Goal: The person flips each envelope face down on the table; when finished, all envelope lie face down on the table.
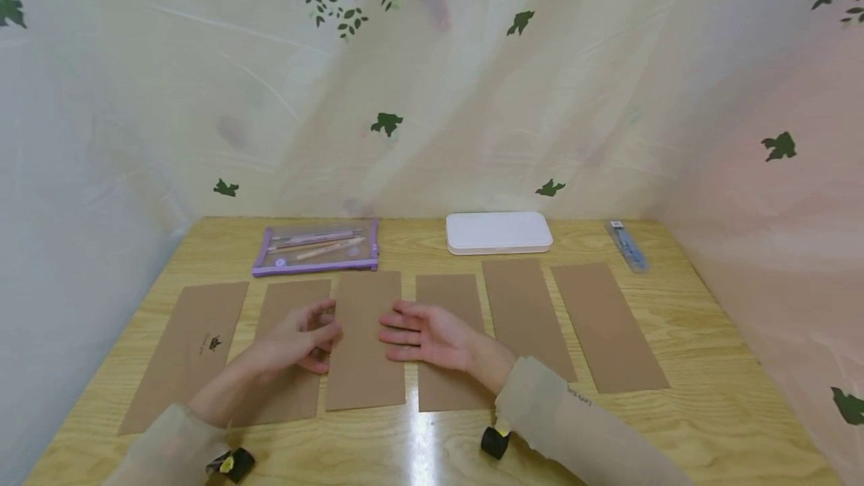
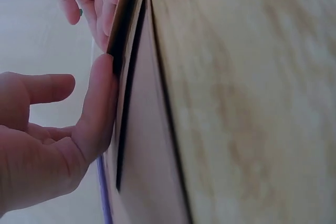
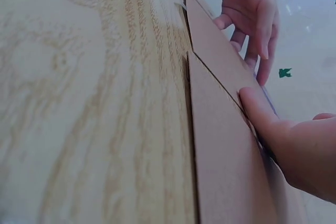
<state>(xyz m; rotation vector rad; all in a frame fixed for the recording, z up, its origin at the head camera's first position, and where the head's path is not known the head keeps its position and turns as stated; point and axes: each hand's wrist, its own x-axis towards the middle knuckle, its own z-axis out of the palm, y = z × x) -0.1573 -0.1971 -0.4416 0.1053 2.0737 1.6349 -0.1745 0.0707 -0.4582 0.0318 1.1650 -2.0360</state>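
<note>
Several flat brown kraft-paper pieces, perhaps notebooks, lie in a row across the wooden table. My left hand point(image 1: 297, 340) is above the second brown piece point(image 1: 286, 400) from the left, its fingers loosely bent at the left edge of the third brown piece point(image 1: 367, 366). At that piece's right edge is my right hand point(image 1: 435, 337), fingers extended and palm turned inward, over the fourth brown piece point(image 1: 448, 388). In the left wrist view, a fingertip point(image 2: 105, 66) of the left hand meets a brown edge. Neither hand grips anything.
Behind the row lie a purple-edged clear pouch point(image 1: 317, 268) with pencils, a white case point(image 1: 499, 232) and a small blue packet point(image 1: 628, 246). The leftmost brown piece point(image 1: 196, 313) bears a dark print. A leaf-patterned curtain point(image 1: 439, 156) stands behind the table.
</note>
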